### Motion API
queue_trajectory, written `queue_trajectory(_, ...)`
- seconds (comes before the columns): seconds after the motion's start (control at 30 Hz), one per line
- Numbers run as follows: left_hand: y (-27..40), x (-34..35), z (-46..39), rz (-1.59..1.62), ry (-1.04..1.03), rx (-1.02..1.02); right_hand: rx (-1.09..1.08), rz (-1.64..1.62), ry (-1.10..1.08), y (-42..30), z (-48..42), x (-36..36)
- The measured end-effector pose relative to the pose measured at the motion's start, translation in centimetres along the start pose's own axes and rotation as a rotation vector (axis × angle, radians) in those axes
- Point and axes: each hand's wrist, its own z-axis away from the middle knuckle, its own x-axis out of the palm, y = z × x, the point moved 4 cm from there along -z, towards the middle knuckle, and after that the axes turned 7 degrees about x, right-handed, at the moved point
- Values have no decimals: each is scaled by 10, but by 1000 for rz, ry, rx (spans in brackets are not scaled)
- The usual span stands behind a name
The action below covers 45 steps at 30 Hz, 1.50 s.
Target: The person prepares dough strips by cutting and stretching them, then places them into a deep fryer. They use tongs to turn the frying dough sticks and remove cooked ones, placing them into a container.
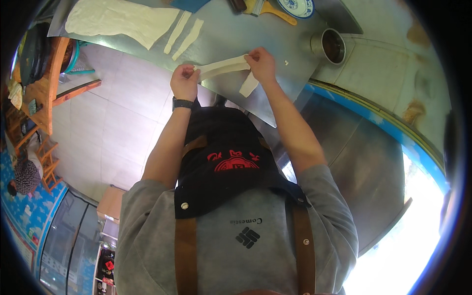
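A strip of dough (224,67) spans the gap between my two hands above the metal worktop. My left hand (184,82) pinches its left end between thumb and fingers. The other end is gripped by my right hand (261,65). Below my right hand lies a shorter dough piece (249,85), partly hidden by the wrist. Two cut dough strips (178,31) (188,39) rest on the worktop beyond my left hand, beside a large flat sheet of dough (121,20).
A metal pot (333,46) stands at the worktop's right side. Along the far edge are a brush (271,11), a blue-and-white bowl (298,6) and a blue flat object (190,4). A wooden table (44,107) stands at left; farther off sits a person (27,177).
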Motion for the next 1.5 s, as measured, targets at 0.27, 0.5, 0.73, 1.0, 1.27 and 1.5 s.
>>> queue_trajectory(0.27, 25, 14, 10, -624, -39, 572, -337, 311, 182, -13, 21, 7)
queue_trajectory(0.5, 42, 70, 53, -623, -391, 803, -563, 413, 5, -26, 47, 34)
queue_trajectory(0.73, 34, 64, 48, -574, -491, 709, -604, 476, 0, -26, 48, 31)
queue_trajectory(1.0, 10, -6, -14, -384, -137, 301, -164, 293, 157, -6, 19, -9)
queue_trajectory(1.27, -7, 13, -17, -643, -318, 212, -123, 632, 11, -13, 19, 14)
queue_trajectory(1.5, 34, 16, 7, -301, -255, 170, 87, 266, -46, -21, 34, 20)
